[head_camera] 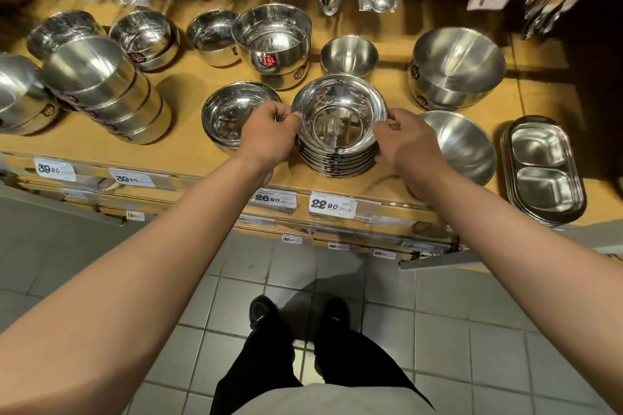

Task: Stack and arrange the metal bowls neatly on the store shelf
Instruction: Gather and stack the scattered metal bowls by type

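Note:
A stack of several shiny rimmed metal bowls [338, 118] stands near the front of the wooden shelf [188, 158]. My left hand [269, 135] grips the stack's left rim, fingers curled over the top bowl's edge. On the right side my right hand [409, 141] holds the rim and the side of the stack. A second, lower stack of similar bowls [229, 114] sits just left, partly hidden behind my left hand.
Taller stacks of straight-walled bowls [111, 91] lean at the left. Labelled 316L bowls [273, 40] and a small bowl [349, 55] stand behind. Large matte bowls [455, 67], a wide bowl [462, 148] and divided trays [542, 172] stand right. Packaged utensils hang above.

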Motion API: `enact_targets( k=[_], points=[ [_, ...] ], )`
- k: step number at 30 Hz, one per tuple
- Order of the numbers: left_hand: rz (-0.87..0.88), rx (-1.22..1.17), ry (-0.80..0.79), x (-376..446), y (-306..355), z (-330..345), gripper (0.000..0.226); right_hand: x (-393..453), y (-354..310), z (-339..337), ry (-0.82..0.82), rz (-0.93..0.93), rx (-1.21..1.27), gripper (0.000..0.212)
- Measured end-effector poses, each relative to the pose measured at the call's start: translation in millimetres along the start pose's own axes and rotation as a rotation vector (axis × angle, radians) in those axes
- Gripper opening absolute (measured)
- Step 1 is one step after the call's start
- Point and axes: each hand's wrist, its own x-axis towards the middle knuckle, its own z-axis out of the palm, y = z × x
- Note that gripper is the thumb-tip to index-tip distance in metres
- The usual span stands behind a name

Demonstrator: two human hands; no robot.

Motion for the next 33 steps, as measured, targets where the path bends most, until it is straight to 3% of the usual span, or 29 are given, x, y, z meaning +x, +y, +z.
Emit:
enact_targets(
  k=[3,8,14,16,20,23,29,33],
  points=[
    [-0.031,-0.076,-0.013,-6,0,1,0.009,2,-1,2,-0.033,0.013,0.012,0.018],
    [-0.016,-0.128,0.015,-20,7,-7,0.012,-23,3,-20,-0.042,0.014,0.026,0.05],
    [0.117,-0.056,0.105,-43,7,-16,0.011,-61,46,-85,0.253,0.096,-0.013,0.011],
    [0.159,0.008,0.101,-46,12,-8,0.009,-61,59,-98,0.299,0.173,-0.074,0.021],
    [0.188,0.083,0.04,-50,23,7,0.013,-52,70,-103,0.208,0.288,-0.151,0.043],
    [0.205,0.132,0.014,-51,26,5,0.012,-44,74,-97,0.181,0.326,-0.113,0.032],
    [0.153,0.095,0.034,-42,23,-12,0.011,-32,85,-84,0.216,0.389,0.103,0.039],
    [0.136,0.071,0.052,-38,19,-19,0.011,-27,89,-87,0.18,0.378,0.097,0.017]
  ],
)
